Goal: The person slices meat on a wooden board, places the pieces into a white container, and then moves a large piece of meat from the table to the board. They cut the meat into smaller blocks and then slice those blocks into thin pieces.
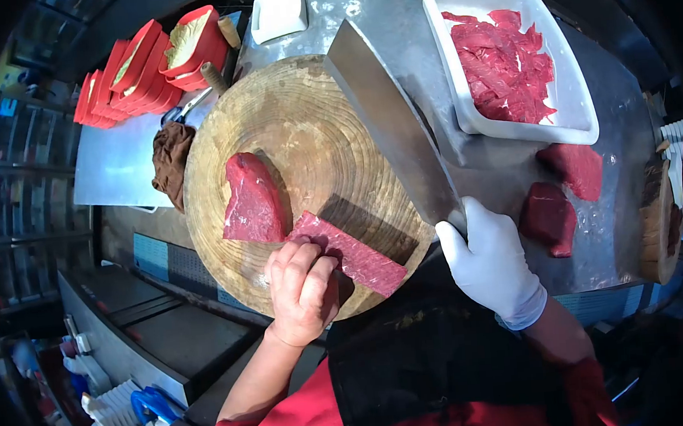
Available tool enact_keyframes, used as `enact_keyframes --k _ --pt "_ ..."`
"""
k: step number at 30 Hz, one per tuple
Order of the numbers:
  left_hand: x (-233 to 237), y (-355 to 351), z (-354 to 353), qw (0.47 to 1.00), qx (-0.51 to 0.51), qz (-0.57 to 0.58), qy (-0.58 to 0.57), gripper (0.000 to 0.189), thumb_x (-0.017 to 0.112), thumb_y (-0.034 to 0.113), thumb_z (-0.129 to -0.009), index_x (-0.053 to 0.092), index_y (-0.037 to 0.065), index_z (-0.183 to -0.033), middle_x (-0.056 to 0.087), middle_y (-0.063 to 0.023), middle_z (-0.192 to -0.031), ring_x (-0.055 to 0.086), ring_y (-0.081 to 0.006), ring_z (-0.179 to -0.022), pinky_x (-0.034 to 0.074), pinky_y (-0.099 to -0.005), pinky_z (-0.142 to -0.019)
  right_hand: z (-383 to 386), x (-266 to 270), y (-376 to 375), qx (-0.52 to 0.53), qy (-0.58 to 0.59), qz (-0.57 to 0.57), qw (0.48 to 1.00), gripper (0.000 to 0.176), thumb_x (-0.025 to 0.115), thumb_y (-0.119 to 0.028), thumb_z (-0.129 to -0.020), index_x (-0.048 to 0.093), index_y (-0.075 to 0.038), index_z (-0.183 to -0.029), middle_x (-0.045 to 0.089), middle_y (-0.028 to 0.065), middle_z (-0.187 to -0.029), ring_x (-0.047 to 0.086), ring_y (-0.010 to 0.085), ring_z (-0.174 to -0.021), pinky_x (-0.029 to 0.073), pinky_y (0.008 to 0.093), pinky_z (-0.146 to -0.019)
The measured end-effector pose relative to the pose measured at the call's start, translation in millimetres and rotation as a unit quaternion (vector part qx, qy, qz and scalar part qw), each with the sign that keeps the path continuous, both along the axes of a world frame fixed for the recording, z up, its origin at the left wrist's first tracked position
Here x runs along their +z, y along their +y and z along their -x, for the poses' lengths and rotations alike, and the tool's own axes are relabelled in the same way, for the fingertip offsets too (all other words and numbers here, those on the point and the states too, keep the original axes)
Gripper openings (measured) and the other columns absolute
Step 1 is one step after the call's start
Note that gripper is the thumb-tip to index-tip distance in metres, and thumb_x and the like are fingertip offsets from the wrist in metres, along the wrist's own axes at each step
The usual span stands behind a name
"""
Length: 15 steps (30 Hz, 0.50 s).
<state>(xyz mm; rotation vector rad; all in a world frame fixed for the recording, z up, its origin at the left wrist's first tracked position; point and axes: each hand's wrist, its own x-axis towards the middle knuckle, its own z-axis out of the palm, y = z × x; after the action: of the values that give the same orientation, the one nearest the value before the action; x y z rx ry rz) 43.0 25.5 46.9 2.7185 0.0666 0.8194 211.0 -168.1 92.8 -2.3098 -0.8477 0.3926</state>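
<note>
My bare left hand (303, 287) pinches the near end of a flat slice of raw red meat (356, 255), lifting it off the round wooden chopping block (303, 121). A thicker chunk of raw meat (253, 199) lies on the block just left of the slice. My right hand (491, 262), in a white glove, grips the handle of a large cleaver (386, 115), whose broad blade is raised above the right side of the block.
A white tray (573, 122) of sliced meat sits at the back right on the steel counter (617, 194), with two meat chunks (562, 194) in front of it. Red dishes (149, 68), a small white dish (278, 13) and a brown cloth (170, 162) lie left and behind.
</note>
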Motion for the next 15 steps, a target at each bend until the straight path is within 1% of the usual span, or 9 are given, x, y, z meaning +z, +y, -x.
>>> enact_keyframes --k 2,6,8,12,14,15 --pt "-1 -1 0 0.999 -0.001 0.033 -0.019 0.043 0.071 -0.008 -0.057 0.062 0.002 -0.097 0.058 -0.0165 -0.106 0.058 -0.0375 -0.1 0.047 -0.0461 -0.085 0 0 0 -0.005 -0.004 -0.002 1.0 0.021 0.064 -0.017 -0.089 0.054 0.002 -0.086 0.059 0.0222 -0.065 0.061 0.0433 -0.063 0.048 0.0505 -0.057" --pt "-6 -1 1 0.999 0.0 0.039 -0.032 0.042 0.071 -0.008 -0.057 0.062 0.002 -0.096 0.058 -0.0169 -0.106 0.059 -0.038 -0.101 0.047 -0.0459 -0.087 -1 -4 0 0.002 -0.024 -0.008 1.0 0.021 0.064 -0.017 -0.089 0.054 0.001 -0.086 0.059 0.0218 -0.065 0.061 0.0433 -0.063 0.047 0.051 -0.057" --pt "-10 0 2 0.999 0.005 0.033 -0.038 0.041 0.07 0.002 -0.059 0.065 0.004 -0.1 0.058 -0.0138 -0.11 0.057 -0.0349 -0.105 0.046 -0.0479 -0.086 -1 -4 0 0.003 -0.03 -0.003 1.0 0.021 0.064 -0.017 -0.089 0.054 0.001 -0.085 0.059 0.0217 -0.065 0.061 0.0432 -0.063 0.047 0.0513 -0.057" --pt "-12 0 2 0.999 0.007 0.028 -0.044 0.043 0.072 0.004 -0.06 0.067 0.007 -0.103 0.058 -0.0133 -0.109 0.057 -0.0342 -0.104 0.046 -0.0472 -0.085 0 0 1 -0.005 -0.008 0.004 1.0 0.022 0.064 -0.018 -0.089 0.053 0.001 -0.086 0.058 0.0224 -0.066 0.061 0.0443 -0.064 0.046 0.0526 -0.058" --pt "-8 -2 2 0.999 0.003 0.018 -0.04 0.046 0.074 0.005 -0.059 0.07 0.011 -0.105 0.056 -0.0122 -0.108 0.057 -0.033 -0.102 0.046 -0.0453 -0.083 0 0 2 -0.011 -0.007 0.005 1.0 0.023 0.064 -0.018 -0.089 0.053 0.001 -0.086 0.058 0.0226 -0.066 0.06 0.0447 -0.065 0.046 0.0529 -0.058" --pt "-8 -2 2 0.999 0.003 0.019 -0.04 0.046 0.074 0.005 -0.059 0.07 0.011 -0.105 0.056 -0.0122 -0.108 0.057 -0.033 -0.102 0.046 -0.0453 -0.083 0 0 1 -0.012 -0.002 0.002 1.0 0.023 0.064 -0.019 -0.089 0.053 0.001 -0.086 0.058 0.0229 -0.066 0.06 0.0451 -0.065 0.046 0.0531 -0.058"
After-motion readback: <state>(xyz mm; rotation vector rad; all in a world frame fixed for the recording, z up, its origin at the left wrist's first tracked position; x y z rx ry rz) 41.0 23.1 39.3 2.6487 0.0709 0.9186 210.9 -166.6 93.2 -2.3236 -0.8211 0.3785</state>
